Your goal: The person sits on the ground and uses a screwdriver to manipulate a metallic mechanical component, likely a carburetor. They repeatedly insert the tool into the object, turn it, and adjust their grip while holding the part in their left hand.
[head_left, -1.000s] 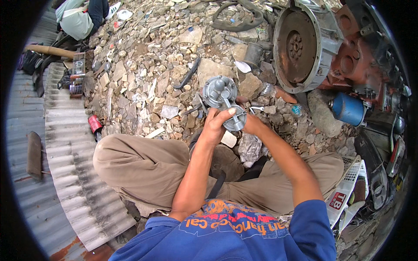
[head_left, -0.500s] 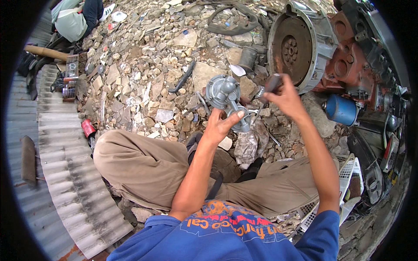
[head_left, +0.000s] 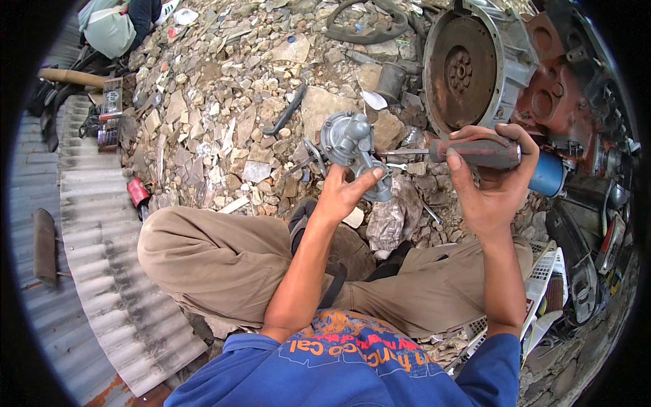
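A grey cast-metal pump (head_left: 347, 139) with a round, bolted housing is gripped in my left hand (head_left: 334, 199), thumb along its lower round end. My right hand (head_left: 496, 197) is wrapped round the worn red-and-black handle of a screwdriver (head_left: 487, 150). The screwdriver lies nearly level, its metal shaft pointing left at the pump's right side. From this view I cannot tell whether the tip touches the pump.
Broken stone covers the ground, with a curved black bar (head_left: 287, 110) on it. At right stand a large flywheel housing (head_left: 468, 68), a red engine block (head_left: 553, 88) and a blue canister (head_left: 544, 175). Corrugated sheets (head_left: 102, 251) lie left. Another person (head_left: 112, 30) sits far left.
The screwdriver has turned in my right hand from a blurred, slanted pose to nearly level. That hand has moved right and lower. My left hand keeps the pump in about the same place.
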